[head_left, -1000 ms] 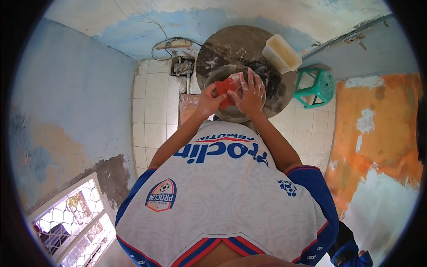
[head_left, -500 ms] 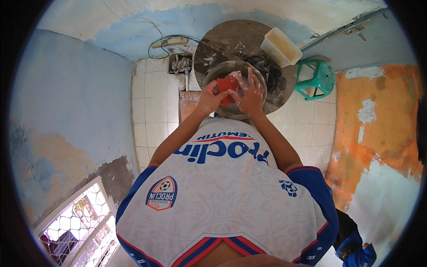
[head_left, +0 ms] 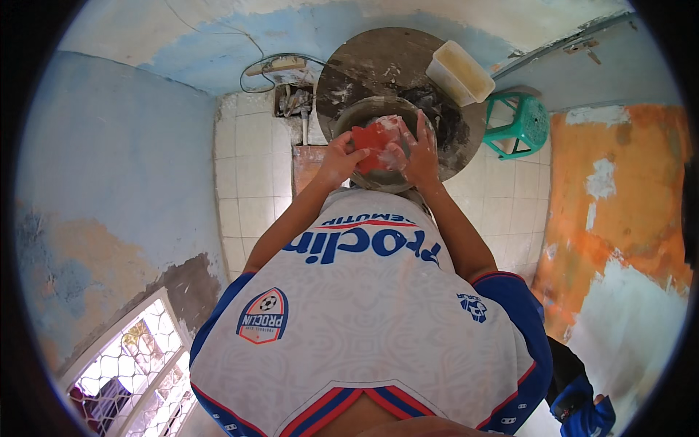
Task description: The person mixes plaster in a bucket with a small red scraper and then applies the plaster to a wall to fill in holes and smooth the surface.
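Note:
A flat red piece (head_left: 374,143), smeared with white paste at its upper right, is held over a round basin (head_left: 349,120); I cannot tell just what it is. My left hand (head_left: 339,158) pinches its left edge, the thumb lying on top. At its right side is my right hand (head_left: 420,162), fingers stretched and spread, white residue on them, the thumb and a finger against the red surface. The basin stands on the near part of a stained round table (head_left: 364,62). Both hands and the red piece hide much of the basin's inside.
A pale rectangular tub (head_left: 460,73) sits tilted on the table's right side, near crumpled black plastic (head_left: 448,120). A green stool (head_left: 523,124) stands to the right. Left of the table are a wall recess with pipes (head_left: 295,100) and a cable (head_left: 251,91). Behind me at lower right, another person's blue sleeve (head_left: 582,404) shows.
The red piece has turned so that more of its flat face and the white smear show. My right hand has shifted slightly right, its fingers swung more upright; my left keeps its pinch.

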The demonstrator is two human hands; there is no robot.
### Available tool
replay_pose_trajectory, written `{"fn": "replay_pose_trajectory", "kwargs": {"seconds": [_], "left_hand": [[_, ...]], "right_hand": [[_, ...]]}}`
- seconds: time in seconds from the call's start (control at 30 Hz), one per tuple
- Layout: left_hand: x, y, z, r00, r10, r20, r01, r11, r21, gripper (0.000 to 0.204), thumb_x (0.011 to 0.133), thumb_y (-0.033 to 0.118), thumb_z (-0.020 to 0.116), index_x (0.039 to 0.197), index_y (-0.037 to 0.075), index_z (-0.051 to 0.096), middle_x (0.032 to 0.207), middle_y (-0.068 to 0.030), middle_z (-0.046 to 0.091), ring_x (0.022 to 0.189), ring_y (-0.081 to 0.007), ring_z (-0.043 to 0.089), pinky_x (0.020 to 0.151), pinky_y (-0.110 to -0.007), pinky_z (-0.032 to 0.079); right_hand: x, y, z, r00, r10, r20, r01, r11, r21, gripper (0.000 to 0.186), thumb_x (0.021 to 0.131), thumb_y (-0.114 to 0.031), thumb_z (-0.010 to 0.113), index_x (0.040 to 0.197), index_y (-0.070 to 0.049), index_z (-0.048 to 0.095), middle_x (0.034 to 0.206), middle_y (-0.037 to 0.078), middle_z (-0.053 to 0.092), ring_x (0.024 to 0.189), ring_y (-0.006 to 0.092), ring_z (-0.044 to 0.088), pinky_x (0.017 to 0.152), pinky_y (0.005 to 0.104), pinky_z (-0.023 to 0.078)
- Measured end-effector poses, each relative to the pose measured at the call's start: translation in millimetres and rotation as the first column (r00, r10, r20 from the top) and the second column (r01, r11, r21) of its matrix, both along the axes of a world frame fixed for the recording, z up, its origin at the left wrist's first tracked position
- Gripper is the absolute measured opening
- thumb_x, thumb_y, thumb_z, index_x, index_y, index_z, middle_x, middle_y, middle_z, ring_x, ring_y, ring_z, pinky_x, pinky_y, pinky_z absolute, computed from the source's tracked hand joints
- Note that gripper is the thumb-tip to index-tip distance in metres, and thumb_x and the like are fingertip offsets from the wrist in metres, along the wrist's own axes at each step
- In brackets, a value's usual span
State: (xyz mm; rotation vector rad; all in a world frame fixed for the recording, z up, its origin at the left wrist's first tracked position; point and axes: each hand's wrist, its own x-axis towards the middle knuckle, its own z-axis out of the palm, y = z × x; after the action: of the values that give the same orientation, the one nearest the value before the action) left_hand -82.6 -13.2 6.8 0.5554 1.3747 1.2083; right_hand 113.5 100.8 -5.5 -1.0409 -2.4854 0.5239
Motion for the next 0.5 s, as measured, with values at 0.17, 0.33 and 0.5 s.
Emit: {"fn": "replay_pose_trajectory", "kwargs": {"seconds": [0.17,0.33,0.5], "left_hand": [[-1,2,-1,0.999,0.008,0.042,-0.008,1.000,0.000,0.036,0.093,0.004,0.066,0.127,0.004,0.056,0.101,-0.0067,0.072,0.084,-0.0122,0.069,0.069,-0.026,0.055],[-2,4,3,0.998,0.012,0.063,-0.012,1.000,-0.007,0.036,0.093,0.004,0.066,0.128,0.003,0.056,0.101,-0.0073,0.072,0.084,-0.0123,0.069,0.071,-0.027,0.055],[-2,2,3,0.999,0.001,0.048,-0.001,1.000,0.015,0.039,0.093,0.003,0.066,0.130,0.003,0.054,0.104,-0.0084,0.071,0.085,-0.0132,0.069,0.073,-0.028,0.055]], "right_hand": [[4,-4,5,1.000,0.017,0.009,-0.017,1.000,-0.010,0.066,0.091,-0.044,0.065,0.149,-0.015,0.048,0.162,0.022,0.022,0.136,0.0466,0.039,0.111,0.0520,0.036],[0,-1,4,0.999,0.042,0.008,-0.042,0.999,-0.018,0.067,0.089,-0.053,0.062,0.148,-0.022,0.050,0.163,0.018,0.021,0.136,0.0456,0.038,0.109,0.0539,0.037],[-10,1,1,1.000,0.001,0.009,-0.001,1.000,0.003,0.065,0.087,-0.057,0.065,0.143,-0.026,0.056,0.164,0.016,0.022,0.138,0.0439,0.037,0.107,0.0544,0.039]]}}
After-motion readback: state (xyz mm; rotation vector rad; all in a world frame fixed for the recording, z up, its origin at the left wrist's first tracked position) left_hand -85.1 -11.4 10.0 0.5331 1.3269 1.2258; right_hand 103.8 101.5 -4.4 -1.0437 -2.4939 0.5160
